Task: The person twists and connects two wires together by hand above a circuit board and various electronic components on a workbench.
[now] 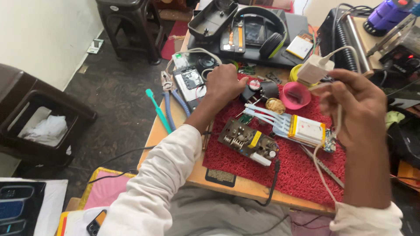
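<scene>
The white charger [316, 68] sits at the top of your right hand [356, 107], lifted clear of the desk [245, 185] and tilted, its flat face turned up and toward the back of the desk. Its white cable [323, 168] runs down from your fist, past your wrist and across the red mat [302, 175] toward you, so the long line of the thing goes from the charger down the cord to the desk's near edge. Your right hand is curled shut around the cord and the charger's lower end, fingers folded in, forearm upright from the near right corner.

Your left hand [224, 83] is well apart, to the left and farther back, resting knuckles-up at the mat's top edge. Its fingers are bent down over small dark parts [256, 89]; whether they pinch 1 of them, you cannot tell from here. Your left arm reaches in diagonally from the lower left.

Between the 2 hands, on the mat, lie a flat battery pack [308, 130] with yellow ends, a white ribbon of wires [267, 116] and a circuit board [247, 142]. Just left of your left hand sit pliers [173, 98] and a teal toothbrush [158, 111].
</scene>
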